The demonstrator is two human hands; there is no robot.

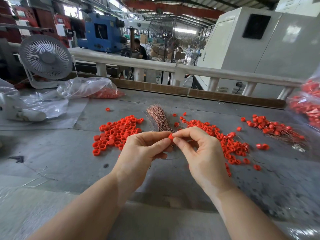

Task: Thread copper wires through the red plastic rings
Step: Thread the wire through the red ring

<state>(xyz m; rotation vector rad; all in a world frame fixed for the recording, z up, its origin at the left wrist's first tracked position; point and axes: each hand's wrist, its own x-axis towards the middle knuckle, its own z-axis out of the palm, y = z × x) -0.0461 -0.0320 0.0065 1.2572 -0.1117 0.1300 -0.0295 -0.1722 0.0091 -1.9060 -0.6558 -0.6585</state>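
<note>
— Red plastic is showing between my fingertips: one red ring (170, 136), and both hands are pinching it, my left hand (140, 149) from one side, my right hand (199, 149) from the other.

— Is a wire going through it?

— I cannot tell. My fingertips are covering most of the ring, and any strand there is too thin to make out. The copper wire bundle (158, 118) is fanning out on the grey table (52, 153) just behind my hands, its near end hiding behind my fingers.

— And the other rings?

— A loose ring pile (117, 134) is lying to the left of the bundle. A second heap (228, 144) is sitting to the right, partly behind my right hand, with thin strands trailing from it. A farther cluster (271, 127) is trailing wires too. At the right edge, a bag of red parts (310, 104) is getting cut off by the frame.

— Any writing?

— I am reading nothing; labels on the blue machine (102, 35) are too blurred.
</note>
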